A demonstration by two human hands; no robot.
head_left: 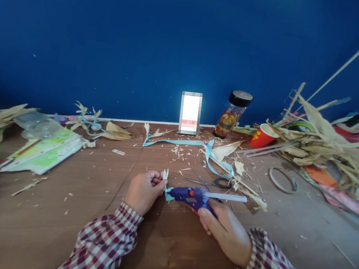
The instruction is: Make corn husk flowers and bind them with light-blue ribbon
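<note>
Right hand (225, 231) clamped on one blue glue gun (192, 195), mid-table, near scissors (208, 182). Left hand (143, 189) pinching one small husk flower (164, 175) at gun's nozzle. One red cup (262, 136), one jar (232, 114) beyond gun; print unreadable.

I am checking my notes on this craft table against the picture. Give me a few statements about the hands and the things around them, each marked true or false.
1. The right hand holds a blue glue gun. True.
2. The glue gun's nozzle points away from the left hand. False: it points left, toward the small husk flower that the left hand pinches.
3. A pair of scissors lies on the table just beyond the glue gun. True.
4. The red paper cup stands upright. False: it lies tipped on its side by the pile of dry husks.
5. The jar near the wall has a black lid. True.
</note>
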